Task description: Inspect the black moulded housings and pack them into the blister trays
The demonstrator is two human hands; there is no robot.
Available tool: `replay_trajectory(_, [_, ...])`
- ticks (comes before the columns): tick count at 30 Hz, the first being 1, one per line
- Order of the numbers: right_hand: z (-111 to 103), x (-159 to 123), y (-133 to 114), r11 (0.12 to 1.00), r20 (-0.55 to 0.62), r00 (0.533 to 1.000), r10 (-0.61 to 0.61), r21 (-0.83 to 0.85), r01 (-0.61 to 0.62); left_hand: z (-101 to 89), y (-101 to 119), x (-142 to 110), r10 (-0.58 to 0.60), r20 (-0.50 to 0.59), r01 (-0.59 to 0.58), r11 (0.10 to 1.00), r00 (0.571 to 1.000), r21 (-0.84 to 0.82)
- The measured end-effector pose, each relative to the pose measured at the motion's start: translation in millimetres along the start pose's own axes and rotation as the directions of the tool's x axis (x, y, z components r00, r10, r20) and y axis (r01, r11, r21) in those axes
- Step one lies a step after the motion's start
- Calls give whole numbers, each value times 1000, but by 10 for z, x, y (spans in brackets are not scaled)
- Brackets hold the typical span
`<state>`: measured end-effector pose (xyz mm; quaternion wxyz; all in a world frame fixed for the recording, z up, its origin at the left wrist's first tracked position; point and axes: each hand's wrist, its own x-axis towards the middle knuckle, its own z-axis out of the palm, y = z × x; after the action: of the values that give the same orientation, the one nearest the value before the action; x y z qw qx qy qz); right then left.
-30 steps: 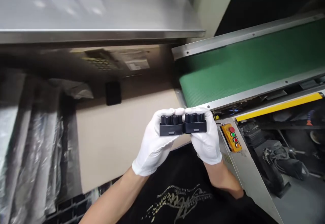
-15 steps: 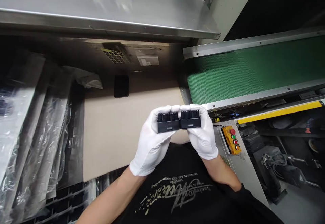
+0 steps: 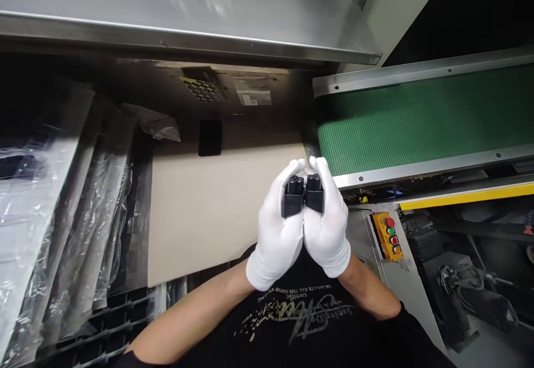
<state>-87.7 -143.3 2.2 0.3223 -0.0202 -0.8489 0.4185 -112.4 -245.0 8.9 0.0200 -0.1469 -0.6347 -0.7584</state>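
Note:
My left hand and my right hand wear white gloves and are held together in front of my chest. The left hand grips a black plastic connector housing, and the right hand grips a matching one. The two housings stand side by side, touching or nearly so. Their narrow ends face me, and my gloved fingers cover much of their sides. Neither hand touches anything else.
To the right runs a green mesh conveyor belt in a steel frame, above a yellow button box. A stainless steel shelf overhangs the far side. A cardboard sheet lies below it, with plastic-wrapped sheets at left.
Both housings have turned from showing their broad sides to showing their narrow ends. My hands have drawn closer together, and the scene has shifted slightly right in view.

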Motion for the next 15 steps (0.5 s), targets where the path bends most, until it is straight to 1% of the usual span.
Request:
replay_trajectory(2, [6, 8, -2, 1000, 11, 1000, -7, -12, 7, -10, 12, 0, -64, -18, 63, 997, 998, -43])
replay_trajectory(4, [7, 12, 0, 1000, 36, 999, 19, 6, -19, -18, 25, 6, -150, -39, 145, 984, 988, -101])
replay_trajectory(7, [15, 13, 44, 995, 116, 990, 81, 45, -86, -24, -10, 32, -300, -56, 286, 941, 952, -181])
replay_trajectory(10, [52, 5, 145, 985, 181, 972, 152, 49, -164, -24, -131, 64, -410, -62, 385, 892, 910, -238])
replay_trajectory(13, [93, -10, 249, 981, 221, 958, 183, 23, -193, -41, -264, 75, -467, -54, 434, 854, 883, -287])
replay_trajectory(15, [95, -22, 292, 982, 252, 951, 180, 16, -190, -76, -304, 63, -468, -35, 439, 851, 883, -288])
